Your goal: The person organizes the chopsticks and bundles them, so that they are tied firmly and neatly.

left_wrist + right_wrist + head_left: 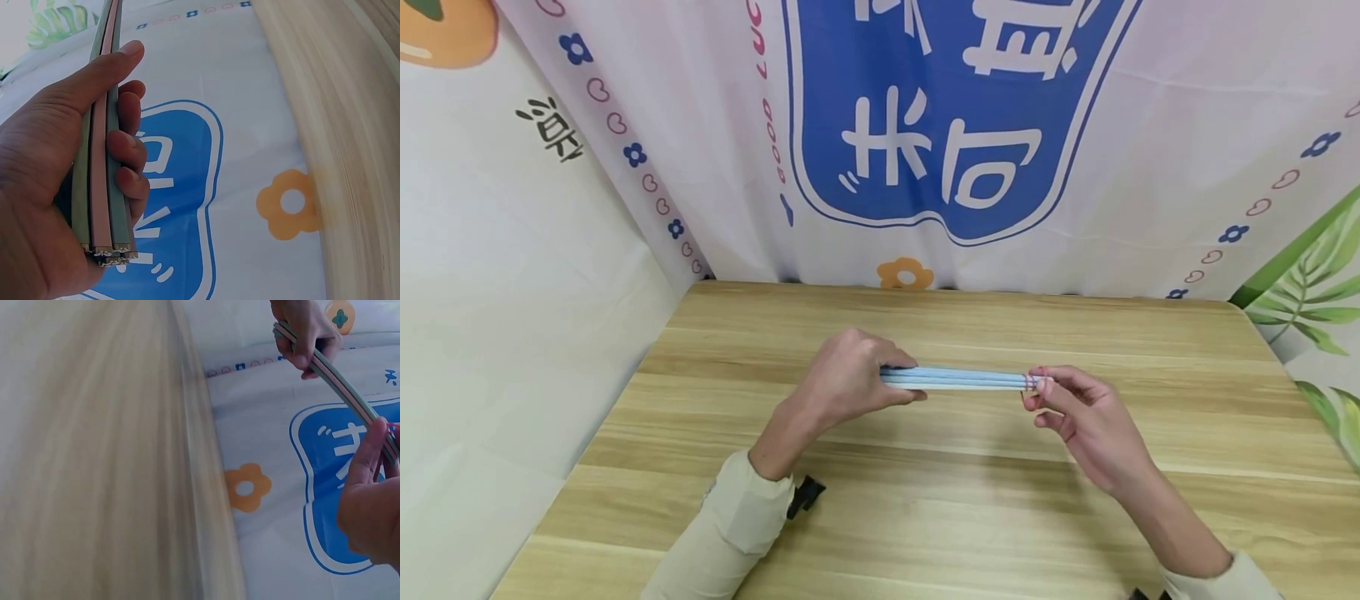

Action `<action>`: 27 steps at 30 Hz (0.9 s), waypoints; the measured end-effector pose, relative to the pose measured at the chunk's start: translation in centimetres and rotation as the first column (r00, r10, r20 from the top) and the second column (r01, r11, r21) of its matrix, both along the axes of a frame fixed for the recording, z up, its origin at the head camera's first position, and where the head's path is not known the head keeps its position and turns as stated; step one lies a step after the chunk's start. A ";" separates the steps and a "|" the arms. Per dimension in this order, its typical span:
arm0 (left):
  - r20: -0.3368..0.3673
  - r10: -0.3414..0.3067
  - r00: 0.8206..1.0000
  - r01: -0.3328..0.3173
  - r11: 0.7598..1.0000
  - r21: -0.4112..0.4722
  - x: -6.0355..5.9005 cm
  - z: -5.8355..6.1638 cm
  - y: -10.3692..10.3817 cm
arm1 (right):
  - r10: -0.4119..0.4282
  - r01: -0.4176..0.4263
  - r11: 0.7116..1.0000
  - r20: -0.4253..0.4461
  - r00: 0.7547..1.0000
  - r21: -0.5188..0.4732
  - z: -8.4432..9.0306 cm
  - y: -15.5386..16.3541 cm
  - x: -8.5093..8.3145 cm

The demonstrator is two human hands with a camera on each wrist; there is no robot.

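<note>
The bundle of pencils (958,379) hangs level just above the tabletop (925,500), between my two hands. My left hand (850,379) is wrapped round one end, fingers curled tight so the ends stay flush. My right hand (1078,412) pinches the far end at what looks like a thin band. I judge it best to keep the left grip firm and the bundle straight, both wrists low.
</note>
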State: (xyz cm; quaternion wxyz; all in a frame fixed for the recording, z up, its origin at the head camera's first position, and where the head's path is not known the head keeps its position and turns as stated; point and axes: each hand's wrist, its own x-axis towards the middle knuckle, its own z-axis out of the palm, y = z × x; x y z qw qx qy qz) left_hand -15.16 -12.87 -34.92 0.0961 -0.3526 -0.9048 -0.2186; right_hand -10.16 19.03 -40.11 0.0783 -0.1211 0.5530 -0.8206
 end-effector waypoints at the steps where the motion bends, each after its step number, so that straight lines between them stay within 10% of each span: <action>1: 0.005 -0.002 1.000 0.002 1.000 -0.001 0.0 0.0 0.0 | -0.001 0.002 0.999 -0.027 1.000 0.035 0.1 0.2 -0.1; 12: 0.068 -0.013 0.998 0.013 1.000 0.000 0.0 0.2 0.0 | 0.050 0.074 0.946 -0.368 0.928 0.314 1.1 1.8 -1.0; 27: 0.019 0.014 1.000 -0.014 0.999 -0.031 -0.1 0.2 0.0 | 0.000 0.149 0.889 -0.326 0.946 0.434 1.7 1.7 -0.8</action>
